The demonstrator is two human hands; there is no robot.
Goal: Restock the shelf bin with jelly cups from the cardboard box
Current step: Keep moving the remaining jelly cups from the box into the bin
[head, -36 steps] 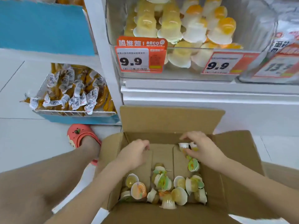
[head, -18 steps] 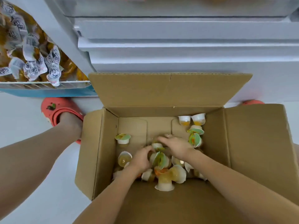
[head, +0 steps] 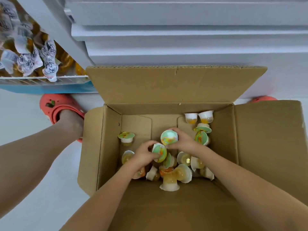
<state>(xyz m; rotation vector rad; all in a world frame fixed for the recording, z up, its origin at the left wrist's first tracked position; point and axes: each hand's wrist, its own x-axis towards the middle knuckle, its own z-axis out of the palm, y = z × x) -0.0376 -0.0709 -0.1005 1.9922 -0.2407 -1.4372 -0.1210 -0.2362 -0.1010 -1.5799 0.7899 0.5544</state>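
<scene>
Hands work deep inside the open cardboard box, which sits on the pale floor against the base of a white shelf unit. The left hand curls round a jelly cup with a green foil lid, lid turned toward the camera. The right hand grips a second green-lidded jelly cup just above and beside the first; the two cups almost touch. More loose jelly cups lie tumbled across the box bottom below the hands, some on their sides, one upside down near the front wall. A single cup stands apart at the left wall, and two upturned cups sit in the far right corner. An orange-red clog is on the foot left of the box, and the tip of another clog shows behind the right flap. At upper left, a blue-edged wire bin holds wrapped snack packets.
</scene>
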